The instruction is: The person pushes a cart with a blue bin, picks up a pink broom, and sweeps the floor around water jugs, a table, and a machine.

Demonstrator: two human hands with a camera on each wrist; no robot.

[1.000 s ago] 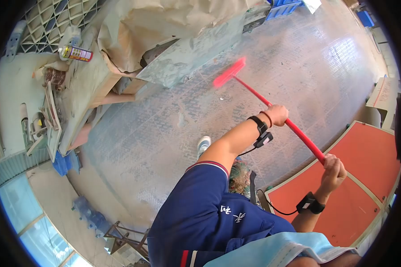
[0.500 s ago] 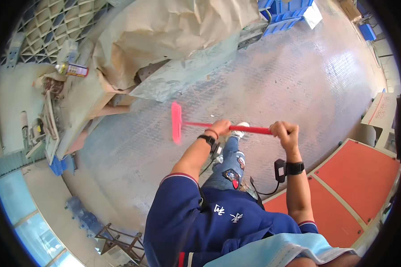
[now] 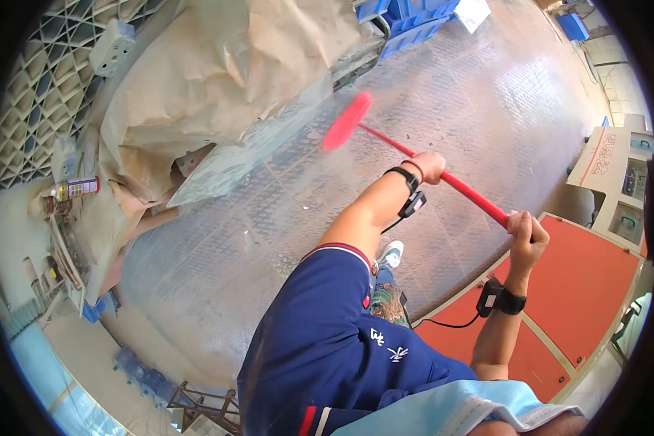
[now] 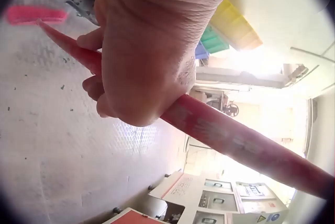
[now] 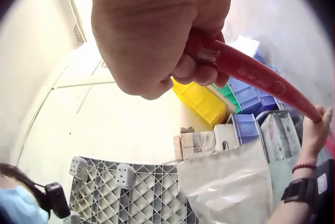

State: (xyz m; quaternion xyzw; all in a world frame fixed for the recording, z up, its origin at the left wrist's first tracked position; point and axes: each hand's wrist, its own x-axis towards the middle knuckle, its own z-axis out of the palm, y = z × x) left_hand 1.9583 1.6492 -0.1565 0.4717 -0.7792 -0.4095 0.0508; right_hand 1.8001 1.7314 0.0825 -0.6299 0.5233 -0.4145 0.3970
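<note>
A red broom [image 3: 476, 198] slants across the head view, its pinkish-red, motion-blurred head [image 3: 346, 122] over the tiled floor near a paper-draped bench. My left hand [image 3: 430, 167], with a red bracelet at the wrist, grips the handle partway along. In the left wrist view that hand [image 4: 152, 51] has its fingers wrapped round the stick, and the broom head [image 4: 36, 15] is at the upper left. At the upper end of the handle, my right hand [image 3: 527, 236] closes round the stick. Curled fingers of the right hand [image 5: 167, 36] also appear in the right wrist view.
Brown paper [image 3: 189, 94] covers the bench at the left, with a spray can [image 3: 76, 189] nearby. An orange-topped cabinet [image 3: 581, 283] stands close at the right. Blue crates [image 3: 414, 25] are at the far end. One shoe [image 3: 391, 254] shows below the arms.
The broom head swung in to the left and nearer the feet, then out again away from the body. Both hands kept hold of the handle. The head view has shifted.
</note>
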